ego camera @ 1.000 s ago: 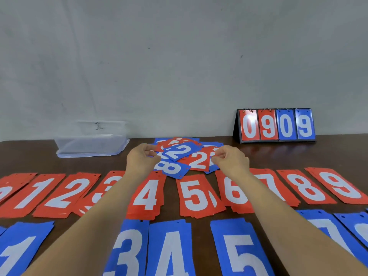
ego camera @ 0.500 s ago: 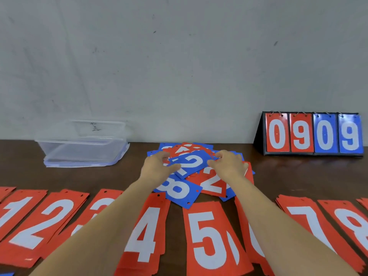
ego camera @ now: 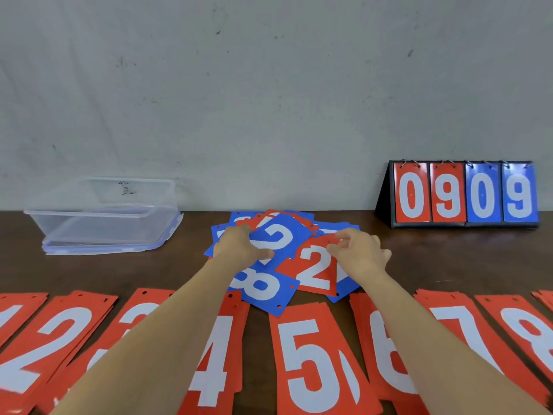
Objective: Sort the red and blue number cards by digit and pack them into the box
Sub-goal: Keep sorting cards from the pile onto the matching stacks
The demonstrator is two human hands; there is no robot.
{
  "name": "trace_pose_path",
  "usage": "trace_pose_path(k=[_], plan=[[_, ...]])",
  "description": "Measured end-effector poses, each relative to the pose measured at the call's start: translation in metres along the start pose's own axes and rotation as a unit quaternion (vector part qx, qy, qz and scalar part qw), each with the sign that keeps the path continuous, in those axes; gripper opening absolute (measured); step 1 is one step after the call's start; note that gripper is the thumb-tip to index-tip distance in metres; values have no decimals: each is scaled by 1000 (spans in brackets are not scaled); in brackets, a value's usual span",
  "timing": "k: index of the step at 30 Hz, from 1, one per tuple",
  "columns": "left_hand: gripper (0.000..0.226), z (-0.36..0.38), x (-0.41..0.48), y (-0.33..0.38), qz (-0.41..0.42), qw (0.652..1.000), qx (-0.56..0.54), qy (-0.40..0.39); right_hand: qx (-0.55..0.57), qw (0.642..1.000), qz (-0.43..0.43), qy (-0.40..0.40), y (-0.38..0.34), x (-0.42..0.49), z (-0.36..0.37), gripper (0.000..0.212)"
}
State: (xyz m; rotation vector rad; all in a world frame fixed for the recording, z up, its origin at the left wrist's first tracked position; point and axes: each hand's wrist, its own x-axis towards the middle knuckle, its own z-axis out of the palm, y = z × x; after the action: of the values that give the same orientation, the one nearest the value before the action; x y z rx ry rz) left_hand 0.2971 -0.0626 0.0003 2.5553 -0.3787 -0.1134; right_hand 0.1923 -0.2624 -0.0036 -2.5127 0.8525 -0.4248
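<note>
The head view has tipped forward within the last second: the blue row of sorted cards has dropped out of the bottom of the frame, and the loose pile (ego camera: 332, 228) now sits in the middle. Both hands have come onto it. The left hand (ego camera: 241, 244) pinches the left edge of the blue 2 card (ego camera: 276, 236), thumb laid across its lower corner and fingers curled behind. The right hand (ego camera: 360, 254), which half a second ago was at that same blue card, has shifted to the red 2 card (ego camera: 317, 271) and pinches its upper edge with curled fingers. A blue 8 card (ego camera: 260, 287) lies just below, partly under both. Along the bottom edge run the sorted red stacks, among them the red 2 stack (ego camera: 51, 339) at lower left and the red 5 stack (ego camera: 311, 360) in the centre. The clear plastic box (ego camera: 101, 217) stands at middle left, well apart from the pile with no cards visible inside, and a flip scoreboard (ego camera: 463, 194) stands at upper right. Sorting seems unfinished; likely two cards get lifted at once, each bound for its own 2 stack.
</note>
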Motion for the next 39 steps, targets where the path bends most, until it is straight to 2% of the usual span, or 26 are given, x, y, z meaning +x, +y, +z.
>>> trace_pose_path(k=[3,4,8,11,15,18,22,25,27,28,31,33,34,36,39], plan=[[17,-5,-3,-6,-4,997,-45,68,6,1000,-8,5,-2,-2,-4,32],[11,-8,-5,-8,-9,994,-69,88,8,1000,-11,5,-4,-4,-5,32],[13,-28,-13,-17,-60,967,-210,133,22,1000,-22,0,-12,-7,-9,29],[12,-46,-20,-29,-129,924,-338,126,39,999,-32,-3,-22,-7,-8,26],[28,-62,-30,-55,-196,896,-368,156,58,998,-34,-8,-42,-4,2,22],[24,-68,-43,-67,-216,871,-407,171,29,999,-27,-32,-59,-1,15,39],[19,-70,-54,-79,-206,858,-446,152,-55,993,-21,-99,-72,7,30,88],[17,-67,-54,-82,-197,851,-466,139,-110,985,-38,-124,-72,11,39,102],[15,-64,-54,-80,-191,847,-477,134,-87,988,-28,-122,-71,16,42,98],[15,-62,-53,-78,-190,845,-483,131,-64,991,-20,-113,-70,18,42,90],[12,-57,-49,-70,-182,835,-505,117,72,997,-13,-35,-63,31,38,38],[13,-54,-46,-65,-179,834,-509,116,192,981,-12,-11,-58,37,29,17],[13,-54,-45,-62,-179,833,-509,119,215,976,-20,-13,-56,39,23,20],[14,-52,-42,-58,-180,831,-512,123,190,981,-40,-17,-52,45,11,29],[16,-51,-39,-52,-183,831,-510,125,170,985,-22,-18,-40,56,1,37]])
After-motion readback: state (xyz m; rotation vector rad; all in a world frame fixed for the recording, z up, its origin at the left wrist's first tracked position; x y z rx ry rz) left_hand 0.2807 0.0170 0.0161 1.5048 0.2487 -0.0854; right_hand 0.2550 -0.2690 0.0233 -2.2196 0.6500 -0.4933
